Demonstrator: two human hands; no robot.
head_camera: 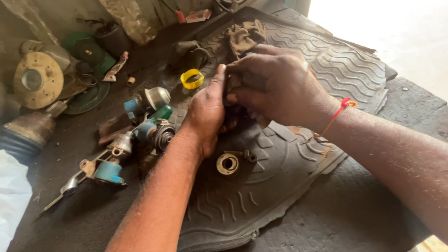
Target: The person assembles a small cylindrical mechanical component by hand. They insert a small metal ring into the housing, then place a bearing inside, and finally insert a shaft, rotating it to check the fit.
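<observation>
Both forearms came in from the bottom edge, and up at the middle the left hand [205, 114] and the right hand [275, 84] met over the black ribbed rubber mat [326, 65]. Between them sat a small dark greasy part [232, 91]; the left hand's thumb pressed along its side while the right hand's fingers curled down over the top, so both were clamped on it, and most of it was hidden. A red thread band [343, 106] ringed the right wrist.

Just below the hands, on the mat, lay a round brass-coloured metal bushing [227, 164] with a small dark bolt [242, 154] touching it at the upper right. Beside the left wrist, off the mat, sat a cluster of blue-and-silver metal fittings [140, 130], running down toward a blue-capped joint piece [108, 171]. Above the hands, a yellow plastic ring [192, 78] stood at the mat's edge, with a crumpled brown rag [246, 35] further up. Well off to the left on the dark tabletop [84, 210] were a tan round flanged disc [38, 79] and a black ribbed rubber boot [21, 140].
</observation>
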